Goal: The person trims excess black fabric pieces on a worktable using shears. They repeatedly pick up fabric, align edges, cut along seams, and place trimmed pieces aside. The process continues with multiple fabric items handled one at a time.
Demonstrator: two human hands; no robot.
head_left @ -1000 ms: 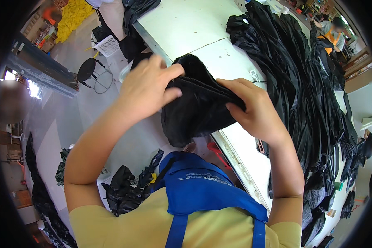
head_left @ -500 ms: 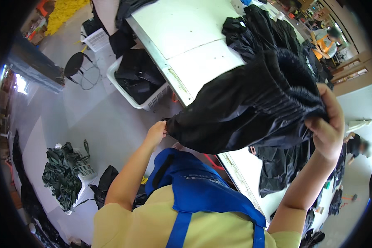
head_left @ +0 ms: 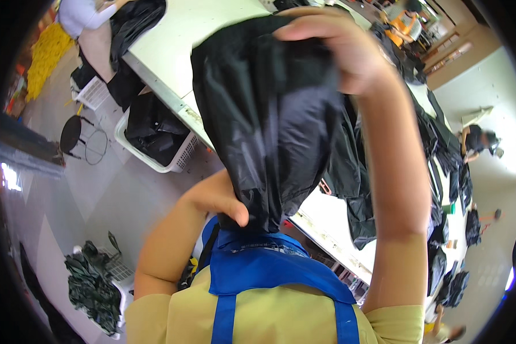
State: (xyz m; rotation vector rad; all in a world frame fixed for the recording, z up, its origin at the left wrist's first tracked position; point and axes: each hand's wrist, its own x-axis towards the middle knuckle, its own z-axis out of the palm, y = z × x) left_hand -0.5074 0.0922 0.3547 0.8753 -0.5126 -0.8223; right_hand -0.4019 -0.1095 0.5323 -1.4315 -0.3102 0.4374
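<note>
A shiny black garment [head_left: 266,120] hangs upright and stretched in front of my chest, with both hands on it. My right hand [head_left: 338,49] is raised and closed on its upper edge at the right, thumb over the front. Lower down, my left hand [head_left: 226,200] grips the garment's narrow bottom end; its thumb lies in front and the other fingers are hidden behind the cloth. My blue apron [head_left: 281,264] is just below the garment. More black garments [head_left: 355,178] lie on the white table [head_left: 172,28] behind it.
Left of the table, a white basket [head_left: 175,157] holds black cloth. A round stool [head_left: 71,135] stands beyond it. At lower left, another basket [head_left: 120,269] carries crumpled dark material [head_left: 92,281]. One person [head_left: 83,17] is at the far left table end; others are at right.
The garment has swung from slanting across the table to upright before me. My right hand has moved up and left; my left hand has shifted slightly down and right. My view has turned right.
</note>
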